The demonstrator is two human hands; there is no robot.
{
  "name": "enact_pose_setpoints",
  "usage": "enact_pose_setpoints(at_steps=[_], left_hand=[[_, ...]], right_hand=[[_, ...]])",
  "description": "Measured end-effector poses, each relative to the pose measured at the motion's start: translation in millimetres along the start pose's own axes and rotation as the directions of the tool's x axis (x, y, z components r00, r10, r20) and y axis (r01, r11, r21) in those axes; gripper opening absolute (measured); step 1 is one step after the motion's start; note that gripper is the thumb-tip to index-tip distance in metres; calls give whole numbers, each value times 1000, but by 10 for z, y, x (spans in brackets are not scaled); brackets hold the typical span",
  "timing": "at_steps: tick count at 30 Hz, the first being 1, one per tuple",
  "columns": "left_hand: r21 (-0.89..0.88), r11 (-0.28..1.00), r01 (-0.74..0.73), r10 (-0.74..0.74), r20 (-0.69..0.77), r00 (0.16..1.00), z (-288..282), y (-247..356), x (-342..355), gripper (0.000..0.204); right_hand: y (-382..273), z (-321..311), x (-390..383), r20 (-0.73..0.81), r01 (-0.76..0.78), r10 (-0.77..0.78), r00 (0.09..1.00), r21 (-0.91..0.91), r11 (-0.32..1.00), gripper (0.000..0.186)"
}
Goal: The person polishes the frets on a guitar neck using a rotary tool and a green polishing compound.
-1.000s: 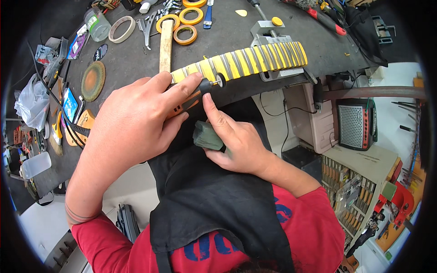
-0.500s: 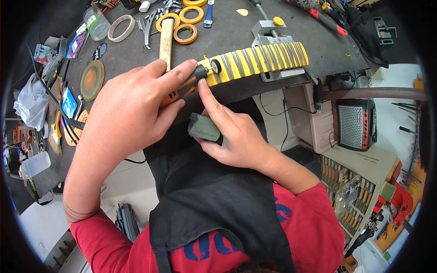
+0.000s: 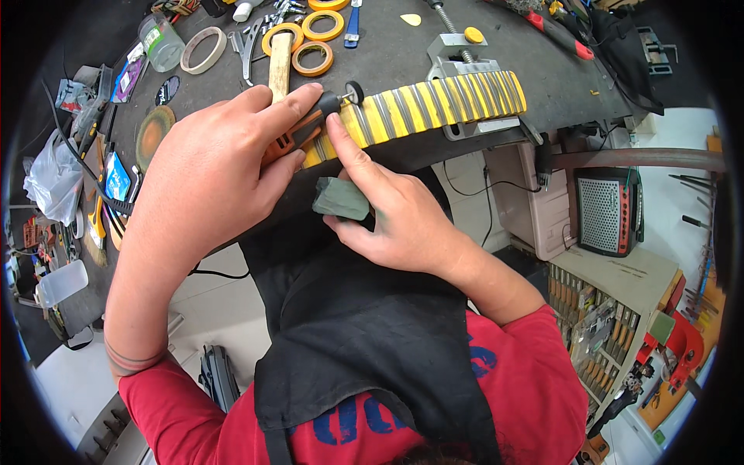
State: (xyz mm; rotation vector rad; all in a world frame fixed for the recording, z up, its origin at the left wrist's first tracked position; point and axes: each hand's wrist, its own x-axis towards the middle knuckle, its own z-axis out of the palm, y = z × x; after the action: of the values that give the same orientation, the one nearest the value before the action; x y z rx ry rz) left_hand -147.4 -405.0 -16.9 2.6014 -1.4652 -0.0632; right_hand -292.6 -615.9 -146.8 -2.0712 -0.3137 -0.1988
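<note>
My left hand (image 3: 221,159) is wrapped round an orange and black rotary tool (image 3: 287,143). From its black nose a shaft carries a small dark polishing wheel (image 3: 354,93). Beneath and beside the wheel lies a guitar neck (image 3: 434,105), its metal frets showing between strips of yellow tape; whether the wheel touches it I cannot tell. My right hand (image 3: 403,217) pinches a green block of polishing compound (image 3: 341,198) between thumb and palm. Its index finger stretches to the tool's nose, close to the taped neck. The neck's left end is hidden behind my left hand.
A clamp vise (image 3: 465,58) stands under the neck's right part. Tape rolls (image 3: 312,59), a wooden strip (image 3: 280,68) and a clear jar (image 3: 162,44) lie on the dark bench. A black cord runs along the left. An amplifier (image 3: 607,213) stands at right.
Both hands have shifted a little left along the neck, taking the rotary tool and the green block with them. The wheel now sits farther left and slightly farther away.
</note>
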Motion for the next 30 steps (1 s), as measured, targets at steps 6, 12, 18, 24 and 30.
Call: enact_pose_setpoints(at_steps=[6, 12, 18, 24, 30], left_hand=[[5, 1000, -11, 10, 6, 1000, -12, 16, -23, 65], [-7, 999, -32, 32, 28, 999, -23, 79, -78, 66], [-55, 998, -30, 33, 51, 998, -22, 158, -145, 68], [-82, 995, -52, 59, 89, 994, -54, 171, -213, 66], [-128, 992, -9, 21, 97, 995, -72, 212, -369, 69]], right_hand=[[-19, 2, -36, 4, 4, -4, 1000, -14, 1000, 129], [-71, 23, -152, 11, 1, -1, 1000, -48, 999, 136], [-122, 39, -314, 37, -14, 17, 999, -74, 997, 137], [-112, 8, -485, 43, -19, 22, 999, -71, 997, 130], [34, 18, -507, -353, -133, 158, 922, 95, 987, 68]])
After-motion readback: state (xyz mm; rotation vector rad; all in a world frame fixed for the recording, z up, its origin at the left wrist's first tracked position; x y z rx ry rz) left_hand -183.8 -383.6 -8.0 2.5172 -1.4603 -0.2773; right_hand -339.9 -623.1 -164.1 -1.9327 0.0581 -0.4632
